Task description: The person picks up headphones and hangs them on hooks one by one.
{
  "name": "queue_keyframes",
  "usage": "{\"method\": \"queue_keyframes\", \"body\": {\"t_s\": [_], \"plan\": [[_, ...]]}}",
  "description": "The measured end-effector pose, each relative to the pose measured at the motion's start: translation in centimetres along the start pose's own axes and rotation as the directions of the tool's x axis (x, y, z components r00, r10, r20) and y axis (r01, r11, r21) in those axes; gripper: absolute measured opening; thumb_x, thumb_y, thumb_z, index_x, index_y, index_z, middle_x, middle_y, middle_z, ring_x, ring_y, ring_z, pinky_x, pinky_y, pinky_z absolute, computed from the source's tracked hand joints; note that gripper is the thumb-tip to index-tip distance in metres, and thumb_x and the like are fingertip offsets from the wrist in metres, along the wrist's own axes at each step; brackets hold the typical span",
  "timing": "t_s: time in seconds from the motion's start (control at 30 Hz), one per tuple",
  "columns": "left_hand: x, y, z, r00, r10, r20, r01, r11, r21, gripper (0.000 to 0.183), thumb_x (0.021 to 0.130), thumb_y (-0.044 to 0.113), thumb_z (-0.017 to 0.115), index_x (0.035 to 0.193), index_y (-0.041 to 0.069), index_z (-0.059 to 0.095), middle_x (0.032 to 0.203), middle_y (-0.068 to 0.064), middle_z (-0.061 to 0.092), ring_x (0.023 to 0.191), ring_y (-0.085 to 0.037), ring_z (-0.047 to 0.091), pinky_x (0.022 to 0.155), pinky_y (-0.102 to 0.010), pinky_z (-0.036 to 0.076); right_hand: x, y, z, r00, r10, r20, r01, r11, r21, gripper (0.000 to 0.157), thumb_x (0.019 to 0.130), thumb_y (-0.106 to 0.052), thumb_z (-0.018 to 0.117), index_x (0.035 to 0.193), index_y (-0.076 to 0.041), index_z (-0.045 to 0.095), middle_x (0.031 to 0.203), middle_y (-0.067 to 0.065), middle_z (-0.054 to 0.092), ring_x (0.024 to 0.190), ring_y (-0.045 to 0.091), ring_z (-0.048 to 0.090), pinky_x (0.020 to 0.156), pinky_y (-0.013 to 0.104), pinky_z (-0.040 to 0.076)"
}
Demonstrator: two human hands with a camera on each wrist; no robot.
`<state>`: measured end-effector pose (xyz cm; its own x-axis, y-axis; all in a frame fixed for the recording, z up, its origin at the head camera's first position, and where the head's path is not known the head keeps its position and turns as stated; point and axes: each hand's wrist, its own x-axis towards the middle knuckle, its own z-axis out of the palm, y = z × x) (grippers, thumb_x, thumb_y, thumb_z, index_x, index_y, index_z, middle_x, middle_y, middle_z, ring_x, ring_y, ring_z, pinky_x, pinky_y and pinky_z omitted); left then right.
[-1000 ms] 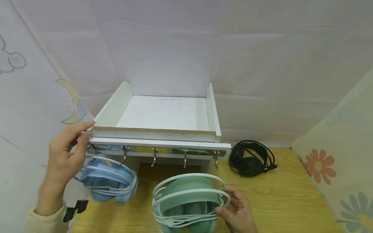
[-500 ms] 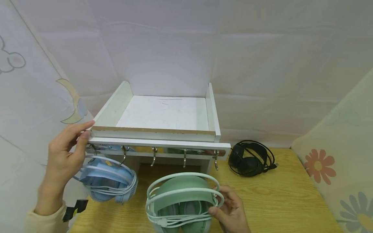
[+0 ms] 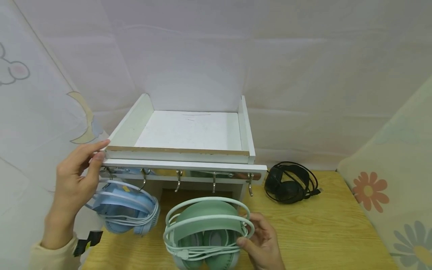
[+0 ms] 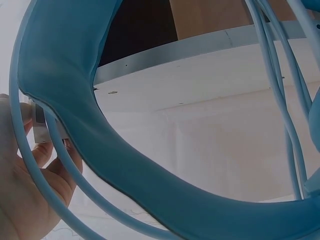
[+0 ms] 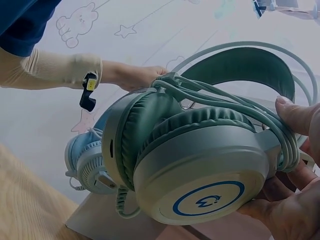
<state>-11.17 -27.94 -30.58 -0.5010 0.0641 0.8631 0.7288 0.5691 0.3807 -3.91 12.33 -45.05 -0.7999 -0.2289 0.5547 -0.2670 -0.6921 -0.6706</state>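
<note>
My left hand (image 3: pixel 75 180) grips the left front corner of a white shelf rack (image 3: pixel 179 155), thumb in front and fingers over the edge. Below it, light blue headphones (image 3: pixel 126 204) hang at the leftmost hooks, their cable bundled; in the left wrist view their blue headband (image 4: pixel 135 160) fills the foreground. My right hand (image 3: pixel 263 240) holds pale green headphones (image 3: pixel 207 221) by their right side, in front of and below the hook rail. In the right wrist view, thumb and fingers close around the bundled cable and side of the green headphones (image 5: pixel 200 165).
Several metal hooks (image 3: pixel 178 182) line the front rail, and those in the middle and right bear nothing. Black headphones (image 3: pixel 288 185) lie on the wooden table (image 3: pixel 320 232) right of the rack. Patterned white cloth (image 3: pixel 303 75) hangs behind and at both sides.
The green headphones and my right hand have moved left and slightly up, coming nearer the middle of the rack. My left hand and the blue headphones stay put.
</note>
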Motion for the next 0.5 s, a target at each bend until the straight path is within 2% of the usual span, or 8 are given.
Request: {"method": "queue_keyframes", "body": {"t_s": [0.23,0.5], "plan": [[-0.1,-0.2,-0.1,1.0,0.0,0.01,0.0,1.0,0.017,0.025,0.095,-0.003,0.059,0.117,-0.011,0.067,0.093,-0.004,0.065,0.08,-0.001,0.052,0.076,-0.005,0.044,0.3,0.6,0.4,0.999,-0.052,-0.009,0.052,0.997,-0.061,0.046,0.087,0.022,0.059,0.13,0.005,0.053,0.126,0.01,0.064,0.111,0.017,0.062,0.093,0.029,0.053],[0.0,-0.2,0.0,1.0,-0.001,0.006,0.001,1.0,0.001,0.025,0.095,-0.005,0.058,0.116,-0.012,0.067,0.096,-0.005,0.067,0.082,-0.001,0.055,0.076,-0.005,0.045,0.2,0.6,1.0,0.994,0.071,-0.087,-0.075,0.996,-0.044,0.048,0.088,0.021,0.057,0.129,-0.003,0.057,0.124,0.004,0.066,0.11,0.013,0.063,0.093,0.027,0.053]]}}
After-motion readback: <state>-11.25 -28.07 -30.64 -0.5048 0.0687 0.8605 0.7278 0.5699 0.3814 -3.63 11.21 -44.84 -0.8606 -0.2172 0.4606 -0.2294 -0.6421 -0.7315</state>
